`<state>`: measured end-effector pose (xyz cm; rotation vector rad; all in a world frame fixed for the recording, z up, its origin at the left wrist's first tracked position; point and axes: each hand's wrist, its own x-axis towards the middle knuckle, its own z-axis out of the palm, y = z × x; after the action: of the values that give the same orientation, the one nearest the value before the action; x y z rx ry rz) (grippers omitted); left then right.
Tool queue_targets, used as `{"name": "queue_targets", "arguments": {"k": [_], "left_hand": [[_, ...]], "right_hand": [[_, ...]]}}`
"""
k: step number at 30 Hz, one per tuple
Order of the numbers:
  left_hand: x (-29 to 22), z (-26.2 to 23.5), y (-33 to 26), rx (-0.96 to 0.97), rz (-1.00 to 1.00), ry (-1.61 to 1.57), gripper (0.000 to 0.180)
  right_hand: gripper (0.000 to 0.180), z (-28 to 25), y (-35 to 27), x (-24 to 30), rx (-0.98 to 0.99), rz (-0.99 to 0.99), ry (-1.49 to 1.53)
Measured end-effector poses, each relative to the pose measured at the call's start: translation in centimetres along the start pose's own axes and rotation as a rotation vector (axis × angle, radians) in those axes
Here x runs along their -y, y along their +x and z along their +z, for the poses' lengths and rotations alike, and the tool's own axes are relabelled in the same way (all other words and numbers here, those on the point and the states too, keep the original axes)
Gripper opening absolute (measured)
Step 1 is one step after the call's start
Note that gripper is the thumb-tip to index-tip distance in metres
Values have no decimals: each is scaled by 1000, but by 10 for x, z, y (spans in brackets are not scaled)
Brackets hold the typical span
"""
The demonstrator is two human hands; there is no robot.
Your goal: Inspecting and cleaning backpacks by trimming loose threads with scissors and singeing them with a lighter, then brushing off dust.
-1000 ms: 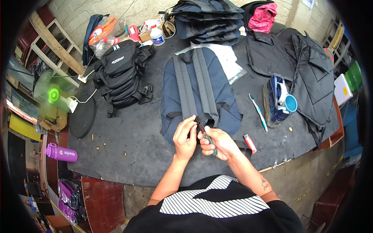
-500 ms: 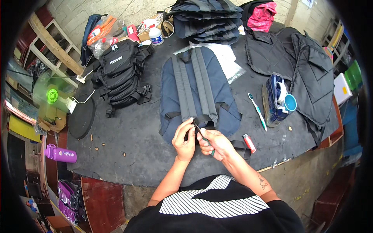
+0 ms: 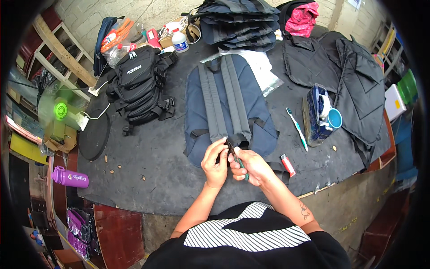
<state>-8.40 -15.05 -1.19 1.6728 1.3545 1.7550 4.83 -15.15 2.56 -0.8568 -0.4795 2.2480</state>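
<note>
A dark blue backpack (image 3: 253,85) lies flat in front of me with its two grey padded shoulder straps (image 3: 214,103) facing up. My left hand (image 3: 215,163) is at the lower end of the left strap, its thumb and fingertips pinching the dark strap end there. In my right hand (image 3: 251,166) is a slim tool, seemingly snips (image 3: 245,176), with a green handle and a dark pointed tip. That tip reaches up to the strap end beside my left fingertips. My fingers partly hide the tool and the pinched spot.
Black bags (image 3: 141,85) stand at the left, behind a purple bottle (image 3: 70,177). Several blue backpack pieces (image 3: 239,24) are stacked at the back. To the right are a toothbrush (image 3: 297,130), a red-and-white tube (image 3: 287,165), a case with a blue cup (image 3: 334,119), and black padded panels (image 3: 363,94).
The tool in my right hand has shifted slightly right and its dark tip shows more plainly. My left hand has moved a little right, still pinching at the strap end.
</note>
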Motion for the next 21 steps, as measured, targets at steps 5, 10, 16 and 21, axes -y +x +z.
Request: {"name": "queue_targets", "arguments": {"k": [5, 10, 16, 21], "left_hand": [[0, -3, 2, -2, 28, 35, 10], [1, -5, 3, 16, 105, 107, 12], [0, -3, 2, 21, 121, 130, 12], [0, -3, 4, 48, -52, 10, 13]], "right_hand": [[32, 2, 1, 4, -81, -72, -247], [31, 1, 0, 7, -78, -62, -198], [32, -8, 5, 2, -89, -120, -249], [32, -10, 2, 5, -82, -144, -305]]}}
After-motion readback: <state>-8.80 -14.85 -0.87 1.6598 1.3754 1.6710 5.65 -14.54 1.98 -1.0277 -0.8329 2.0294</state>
